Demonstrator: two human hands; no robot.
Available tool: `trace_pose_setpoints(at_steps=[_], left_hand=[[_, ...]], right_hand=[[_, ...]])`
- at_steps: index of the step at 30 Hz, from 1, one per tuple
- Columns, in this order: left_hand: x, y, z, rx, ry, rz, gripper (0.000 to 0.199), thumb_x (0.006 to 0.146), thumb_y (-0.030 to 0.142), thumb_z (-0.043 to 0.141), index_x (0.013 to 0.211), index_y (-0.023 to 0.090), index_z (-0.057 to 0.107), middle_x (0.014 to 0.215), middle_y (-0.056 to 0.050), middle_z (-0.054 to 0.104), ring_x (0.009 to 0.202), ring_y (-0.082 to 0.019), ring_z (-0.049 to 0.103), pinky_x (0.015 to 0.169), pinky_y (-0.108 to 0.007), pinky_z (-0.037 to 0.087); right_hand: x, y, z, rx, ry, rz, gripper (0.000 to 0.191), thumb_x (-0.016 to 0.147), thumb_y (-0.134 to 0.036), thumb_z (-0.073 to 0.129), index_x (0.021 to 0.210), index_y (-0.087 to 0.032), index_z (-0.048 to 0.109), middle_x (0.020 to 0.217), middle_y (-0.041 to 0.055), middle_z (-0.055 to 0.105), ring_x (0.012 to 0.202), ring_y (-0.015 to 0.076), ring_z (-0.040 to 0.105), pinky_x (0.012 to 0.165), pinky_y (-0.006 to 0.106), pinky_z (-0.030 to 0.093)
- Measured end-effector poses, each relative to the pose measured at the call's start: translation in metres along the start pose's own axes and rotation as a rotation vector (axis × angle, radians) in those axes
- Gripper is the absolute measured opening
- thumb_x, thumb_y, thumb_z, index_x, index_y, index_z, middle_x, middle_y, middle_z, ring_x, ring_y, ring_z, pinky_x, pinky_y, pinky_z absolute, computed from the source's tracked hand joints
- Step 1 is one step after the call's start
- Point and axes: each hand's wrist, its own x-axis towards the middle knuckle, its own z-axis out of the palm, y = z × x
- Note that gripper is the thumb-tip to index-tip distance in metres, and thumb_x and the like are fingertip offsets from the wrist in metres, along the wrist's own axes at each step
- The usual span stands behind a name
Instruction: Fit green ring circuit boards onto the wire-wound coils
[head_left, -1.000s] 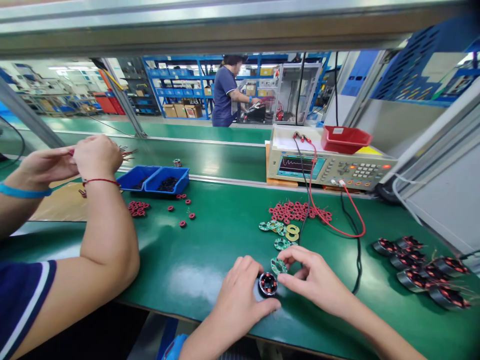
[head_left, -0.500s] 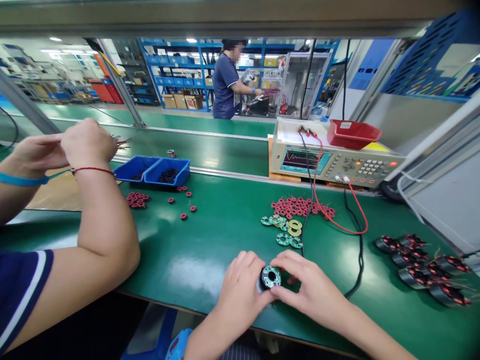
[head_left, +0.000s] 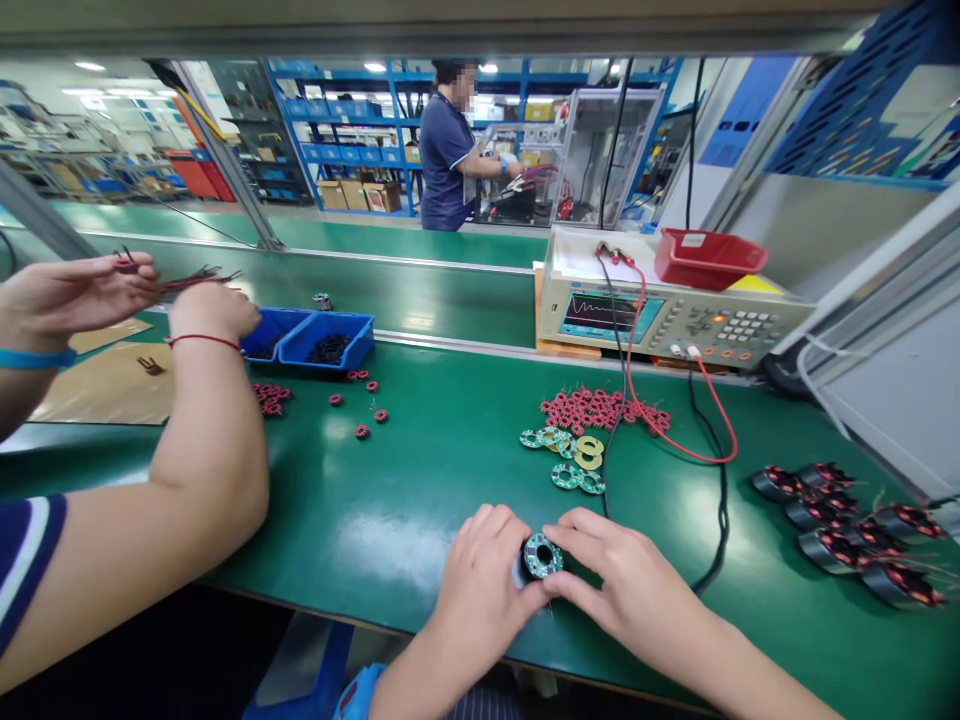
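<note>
While both the left hand (head_left: 480,590) and right hand (head_left: 626,580) grip a coil (head_left: 538,560), green rings (head_left: 566,455) lie just beyond. A co-worker's arm (head_left: 202,470) rests on the tabletop (head_left: 420,500) to the left.

coil (head_left: 538,558): body mostly hidden by both hands, only ringed top shows
right hand (head_left: 628,590): forearm cut off at bottom edge
co-worker's arm (head_left: 142,520): cut at left edge
tester screen (head_left: 602,313): readout too small to read

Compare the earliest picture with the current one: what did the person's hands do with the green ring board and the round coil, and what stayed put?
The right hand moved the green ring board leftward onto the round coil; both it and the left hand now pinch the stacked pair. The spare ring boards and the finished coils stayed put.
</note>
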Motion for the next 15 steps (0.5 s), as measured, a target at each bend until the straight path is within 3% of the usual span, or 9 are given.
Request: trace_pose_setpoints(at_steps=[15], left_hand=[[0.0005,-0.0014,0.0017,-0.013,-0.023,-0.017,0.022,0.081,0.04,0.058,0.078,0.018,0.055,0.079,-0.004,0.056,0.077,-0.021,0.05,0.065,-0.032,0.039]], right_hand=[[0.0017,-0.0032,-0.0011,-0.106,-0.022,-0.029,0.021,0.087,-0.029,0.053,0.103,-0.017,0.061,0.09,0.0077,0.06,0.079,0.0207,0.06,0.069,0.032,0.052]])
